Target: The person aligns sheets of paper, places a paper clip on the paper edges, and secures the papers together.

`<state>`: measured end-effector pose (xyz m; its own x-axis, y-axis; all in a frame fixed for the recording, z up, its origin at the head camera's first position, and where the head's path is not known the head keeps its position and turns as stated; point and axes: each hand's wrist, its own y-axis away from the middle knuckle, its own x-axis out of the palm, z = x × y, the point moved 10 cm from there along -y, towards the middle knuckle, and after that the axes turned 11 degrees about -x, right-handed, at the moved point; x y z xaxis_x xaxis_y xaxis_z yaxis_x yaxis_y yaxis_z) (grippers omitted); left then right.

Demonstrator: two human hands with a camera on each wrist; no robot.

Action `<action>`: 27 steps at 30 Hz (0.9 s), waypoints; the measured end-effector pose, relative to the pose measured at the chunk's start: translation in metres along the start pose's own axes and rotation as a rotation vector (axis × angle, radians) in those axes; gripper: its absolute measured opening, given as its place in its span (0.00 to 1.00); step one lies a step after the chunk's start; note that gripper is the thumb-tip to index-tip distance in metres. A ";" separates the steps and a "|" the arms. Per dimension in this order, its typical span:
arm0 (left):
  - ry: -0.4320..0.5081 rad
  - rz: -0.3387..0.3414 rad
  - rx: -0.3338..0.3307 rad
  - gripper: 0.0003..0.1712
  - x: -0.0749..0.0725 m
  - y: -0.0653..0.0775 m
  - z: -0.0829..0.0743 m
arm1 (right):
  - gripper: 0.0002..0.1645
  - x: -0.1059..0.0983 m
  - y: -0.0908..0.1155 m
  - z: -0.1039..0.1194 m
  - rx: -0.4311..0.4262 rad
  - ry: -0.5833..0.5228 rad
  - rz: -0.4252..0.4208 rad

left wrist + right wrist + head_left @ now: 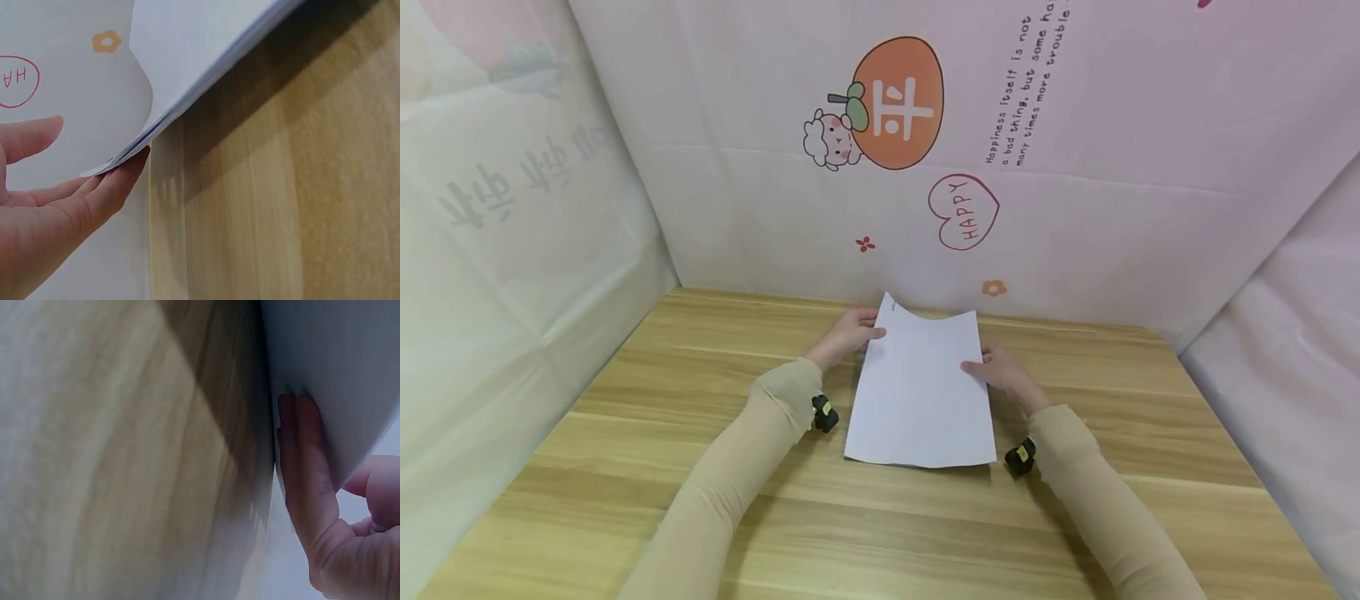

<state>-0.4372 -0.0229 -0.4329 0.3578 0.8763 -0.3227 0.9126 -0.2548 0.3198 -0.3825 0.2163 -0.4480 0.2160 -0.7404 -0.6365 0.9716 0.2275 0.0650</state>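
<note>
A stapled stack of white paper [925, 392] slants up from the wooden table, its far end raised and bowed. A staple shows near its far left corner. At the left edge, my left hand [850, 331] has its fingers under the sheets; the left wrist view shows the thumb [34, 137] lifted off the paper. My right hand [1006, 371] holds the right edge, thumb on top and fingers underneath. Straight fingers [306, 450] lie against the underside of the paper [337, 369] in the right wrist view. Layered sheet edges [187, 100] appear in the left wrist view.
The wood-grain table [880, 533] ends at a printed white cloth backdrop [760, 225] just beyond the paper. More cloth hangs at the left and right sides. Small black devices [825, 413] sit at both wrists.
</note>
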 end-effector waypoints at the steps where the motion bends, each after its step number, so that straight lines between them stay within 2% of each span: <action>1: 0.005 0.008 -0.001 0.30 0.001 0.000 0.000 | 0.30 0.000 0.000 0.000 -0.003 -0.003 0.004; 6: 0.005 0.030 0.001 0.29 0.002 0.003 0.000 | 0.31 0.001 0.000 -0.003 -0.011 -0.024 0.012; 13: -0.010 0.037 0.003 0.27 0.002 0.003 0.002 | 0.30 0.006 0.000 -0.010 0.028 -0.147 0.026; 17: 0.003 0.060 0.002 0.25 0.004 0.007 0.000 | 0.28 0.007 0.002 -0.012 0.053 -0.182 0.036; 27: 0.002 0.042 -0.009 0.24 0.002 0.003 0.012 | 0.28 0.004 0.008 -0.016 0.096 -0.214 0.047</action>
<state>-0.4317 -0.0270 -0.4439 0.3950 0.8658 -0.3071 0.8951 -0.2875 0.3407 -0.3754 0.2253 -0.4628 0.2669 -0.8501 -0.4539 0.9625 0.2112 0.1705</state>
